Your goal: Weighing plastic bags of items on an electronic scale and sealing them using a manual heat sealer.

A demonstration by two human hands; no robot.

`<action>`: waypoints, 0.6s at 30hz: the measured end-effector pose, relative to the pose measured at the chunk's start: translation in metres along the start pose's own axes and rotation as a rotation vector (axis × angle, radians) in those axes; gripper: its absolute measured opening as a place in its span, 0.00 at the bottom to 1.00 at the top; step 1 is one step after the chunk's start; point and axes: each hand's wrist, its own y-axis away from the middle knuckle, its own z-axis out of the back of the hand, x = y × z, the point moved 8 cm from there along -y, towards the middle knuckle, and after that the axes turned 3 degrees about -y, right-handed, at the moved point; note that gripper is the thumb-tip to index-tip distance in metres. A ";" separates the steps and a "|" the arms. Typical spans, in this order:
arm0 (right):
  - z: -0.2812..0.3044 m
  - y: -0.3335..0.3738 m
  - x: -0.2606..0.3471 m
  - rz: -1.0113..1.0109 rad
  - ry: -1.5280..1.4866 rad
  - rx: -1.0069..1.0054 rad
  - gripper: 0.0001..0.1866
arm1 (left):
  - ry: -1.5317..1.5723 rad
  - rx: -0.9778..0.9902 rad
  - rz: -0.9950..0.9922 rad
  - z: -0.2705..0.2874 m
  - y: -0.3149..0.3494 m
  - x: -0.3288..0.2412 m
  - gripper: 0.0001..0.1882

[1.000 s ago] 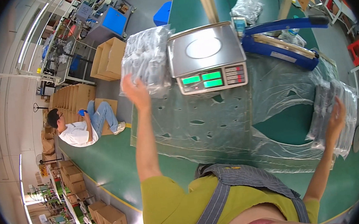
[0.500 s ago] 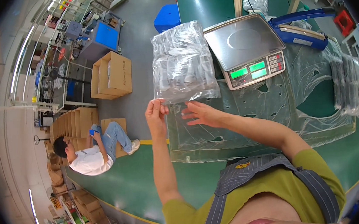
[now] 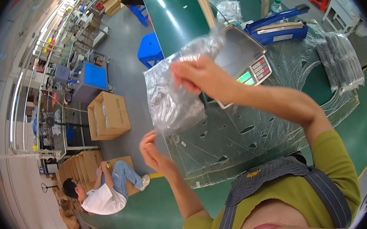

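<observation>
Though see-through, plastic packaging [image 3: 176, 110] with indistinct contents [image 3: 164, 99]

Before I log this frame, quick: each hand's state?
Left hand: loosely open, nothing visible in it.
Right hand: curled at the clear bag; grip can't be told.

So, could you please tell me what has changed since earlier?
The right hand has moved left from the stacked bags to the clear bag, whose far end now overlaps the scale. The left hand is by the bag's near corner; whether either grip holds plastic is unclear. The scale and blue sealer stayed put.
</observation>
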 end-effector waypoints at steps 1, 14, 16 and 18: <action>0.013 -0.004 0.026 0.050 0.035 0.002 0.20 | -0.082 -0.025 0.201 -0.002 0.000 0.026 0.13; 0.223 0.049 0.110 -0.018 0.129 -0.220 0.15 | 0.944 0.395 0.927 -0.248 0.081 0.034 0.36; 0.267 0.055 0.077 -0.065 0.052 -0.191 0.16 | 0.910 0.446 0.838 -0.261 0.045 0.028 0.36; 0.299 0.057 0.030 -0.167 0.111 -0.269 0.18 | 0.518 0.483 0.753 -0.272 0.016 0.041 0.34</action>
